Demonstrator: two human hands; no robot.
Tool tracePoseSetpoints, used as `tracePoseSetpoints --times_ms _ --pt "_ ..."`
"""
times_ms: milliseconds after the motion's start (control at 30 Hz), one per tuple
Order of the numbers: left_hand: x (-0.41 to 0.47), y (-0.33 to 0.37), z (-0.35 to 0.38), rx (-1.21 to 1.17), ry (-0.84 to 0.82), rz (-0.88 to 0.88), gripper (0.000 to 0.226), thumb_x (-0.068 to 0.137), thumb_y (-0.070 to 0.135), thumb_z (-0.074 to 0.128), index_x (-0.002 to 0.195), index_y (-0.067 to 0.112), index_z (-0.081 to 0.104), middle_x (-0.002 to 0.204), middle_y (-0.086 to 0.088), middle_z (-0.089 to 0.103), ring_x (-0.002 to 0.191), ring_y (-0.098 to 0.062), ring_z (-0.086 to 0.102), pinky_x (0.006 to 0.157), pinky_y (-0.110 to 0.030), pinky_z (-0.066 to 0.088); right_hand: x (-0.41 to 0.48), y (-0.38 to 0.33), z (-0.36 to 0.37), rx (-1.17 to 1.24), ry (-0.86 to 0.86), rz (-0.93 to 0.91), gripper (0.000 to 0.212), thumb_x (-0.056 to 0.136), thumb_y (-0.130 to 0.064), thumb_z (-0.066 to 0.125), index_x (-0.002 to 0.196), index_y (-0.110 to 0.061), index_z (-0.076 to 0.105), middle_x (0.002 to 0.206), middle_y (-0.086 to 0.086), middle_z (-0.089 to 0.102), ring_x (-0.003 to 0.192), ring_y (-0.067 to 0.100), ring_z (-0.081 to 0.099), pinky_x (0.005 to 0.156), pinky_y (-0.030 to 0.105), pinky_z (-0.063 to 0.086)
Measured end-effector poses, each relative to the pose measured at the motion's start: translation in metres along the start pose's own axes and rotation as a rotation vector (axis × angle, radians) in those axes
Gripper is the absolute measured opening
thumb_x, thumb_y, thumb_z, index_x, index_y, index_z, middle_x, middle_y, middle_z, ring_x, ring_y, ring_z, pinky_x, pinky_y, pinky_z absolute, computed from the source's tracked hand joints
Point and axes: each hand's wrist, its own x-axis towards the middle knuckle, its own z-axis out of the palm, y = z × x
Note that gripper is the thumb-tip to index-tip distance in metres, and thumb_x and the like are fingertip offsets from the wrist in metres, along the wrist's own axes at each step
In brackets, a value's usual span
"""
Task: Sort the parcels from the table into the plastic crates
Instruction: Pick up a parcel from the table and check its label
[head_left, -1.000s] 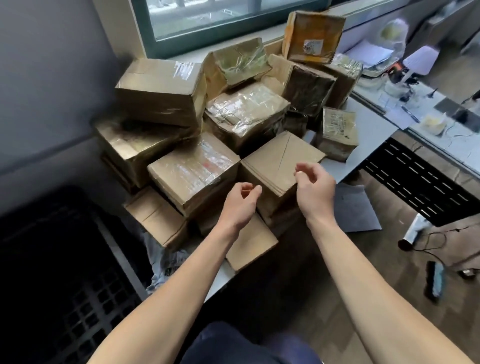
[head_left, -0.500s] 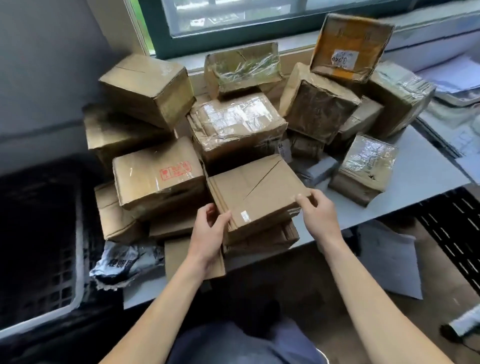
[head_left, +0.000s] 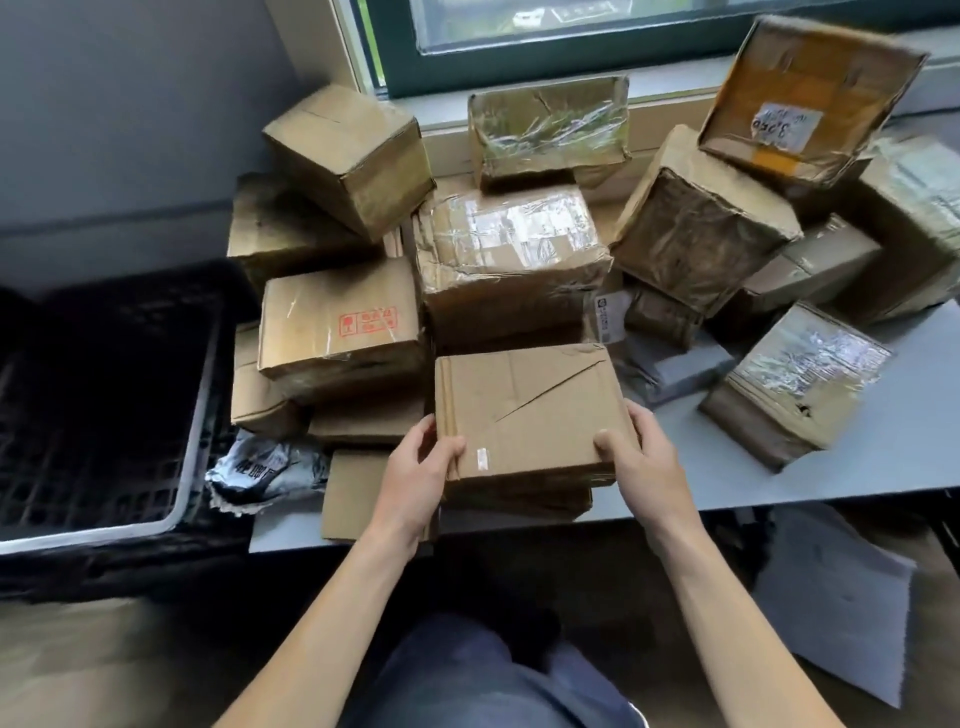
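1. Flat rectangular parcel (head_left: 524, 410) of plain matte brown corrugated cardboard, with a diagonal crease across the top face and a small white sticker near the near edge. Lies over another flat carton at the front edge of the tabletop (head_left: 857, 467), about midway along it; cannot tell whether lifted clear of that carton.
2. Held at the near left corner by the left hand (head_left: 415, 473), thumb on the top face, fingers against the left side, forearm stretched straight forward.
3. Held at the near right corner by the right hand (head_left: 639, 462), thumb pressed on top, fingers wrapped round the right side.
4. Just left, a boxy carton with a red stamp (head_left: 337, 332), smooth and taped, stacked on flatter cartons.
5. At the front left corner, a crumpled grey plastic mailer bag (head_left: 265, 467).
6. Directly behind, a bulging tape-wrapped carton (head_left: 509, 244), shiny and wrinkled.
7. Toward the right edge, a film-covered box (head_left: 795, 384), glossy and crinkled, apart from the held parcel.
8. Off the left edge, a black plastic crate (head_left: 104, 415) with lattice walls and a pale rim.
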Motion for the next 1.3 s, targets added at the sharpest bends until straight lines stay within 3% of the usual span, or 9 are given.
tracePoseSetpoints --times_ms 100,233,533,700,833,933,1000,1067,1300 --pt "0.002 0.001 -0.001 -0.009 -0.01 0.015 0.047 0.102 0.021 0.059 0.148 0.018 0.055 0.132 0.003 0.068 0.123 -0.012 0.061 0.104 -0.031 0.051 0.007 -0.01 -0.002 -0.013 -0.035 -0.071 0.041 0.097 -0.006 0.057 0.131 -0.03 0.056 0.117 -0.016 0.065 0.094 -0.01 0.061 0.064 0.009 0.048" --pt "0.007 0.005 -0.01 -0.026 0.044 0.133 0.052 0.094 0.0 0.061 0.142 0.02 0.059 0.127 0.006 0.069 0.119 -0.007 0.063 0.09 -0.015 0.05 0.016 -0.016 -0.001 0.053 0.092 -0.186 0.013 0.099 -0.025 0.066 0.111 -0.026 0.062 0.11 -0.008 0.068 0.094 -0.005 0.063 0.077 0.017 0.048" --pt "0.03 -0.012 -0.02 -0.177 0.088 0.102 0.038 0.094 -0.023 0.048 0.099 0.009 0.067 0.107 0.007 0.076 0.107 -0.005 0.071 0.089 -0.018 0.056 0.022 -0.009 0.019 0.125 0.129 -0.103 0.052 0.084 -0.065 0.056 0.104 -0.017 0.057 0.099 0.001 0.062 0.088 0.007 0.059 0.075 0.022 0.048" --pt "0.037 -0.022 -0.018 -0.106 0.099 0.034 0.026 0.101 -0.003 0.056 0.106 0.018 0.07 0.105 0.0 0.076 0.103 -0.013 0.07 0.097 -0.036 0.057 0.026 -0.008 0.021 0.135 0.122 -0.099 0.035 0.086 -0.049 0.056 0.11 -0.023 0.059 0.107 -0.003 0.066 0.086 -0.005 0.061 0.076 0.021 0.047" --pt "0.032 -0.01 -0.01 -0.157 0.062 -0.053 0.017 0.107 0.027 0.054 0.123 0.029 0.061 0.125 0.002 0.069 0.113 -0.009 0.065 0.103 -0.034 0.052 0.03 -0.007 0.018 0.238 0.124 -0.086 0.039 0.088 -0.044 0.056 0.114 -0.016 0.062 0.104 -0.002 0.069 0.089 0.004 0.063 0.08 0.029 0.051" --pt "0.024 0.004 -0.014 -0.318 0.052 -0.059 0.068 0.085 0.06 0.07 0.141 0.025 0.054 0.128 0.004 0.068 0.118 -0.011 0.064 0.102 -0.033 0.048 0.039 -0.009 0.013 0.392 0.093 -0.048 0.034 0.091 -0.038 0.053 0.114 -0.015 0.063 0.101 0.002 0.069 0.093 0.012 0.063 0.079 0.034 0.052" --pt "0.018 0.016 -0.015 -0.403 0.01 -0.012 0.069 0.081 0.057 0.075 0.135 0.016 0.061 0.122 -0.002 0.074 0.115 -0.016 0.069 0.1 -0.035 0.049 0.048 -0.01 0.013 0.42 0.061 -0.02 0.029 0.099 -0.032 0.05 0.117 -0.014 0.063 0.108 0.006 0.069 0.098 0.015 0.064 0.08 0.035 0.054" --pt "0.011 0.031 -0.01 -0.412 0.005 0.06 0.052 0.086 0.047 0.077 0.124 0.013 0.067 0.115 -0.006 0.078 0.11 -0.019 0.072 0.097 -0.037 0.052 0.055 -0.007 0.015 0.361 0.043 0.036 0.026 0.108 -0.024 0.044 0.125 -0.017 0.062 0.118 0.007 0.068 0.105 0.017 0.064 0.082 0.038 0.057" --pt "-0.005 0.058 0.007 -0.149 0.127 0.127 0.058 0.075 0.062 0.08 0.122 0.029 0.066 0.111 0.01 0.076 0.102 -0.002 0.071 0.082 -0.021 0.052 0.063 0.008 0.019 -0.173 -0.097 0.017 0.039 0.106 -0.027 0.053 0.144 -0.019 0.056 0.139 -0.003 0.062 0.126 0.015 0.057 0.112 0.043 0.046"
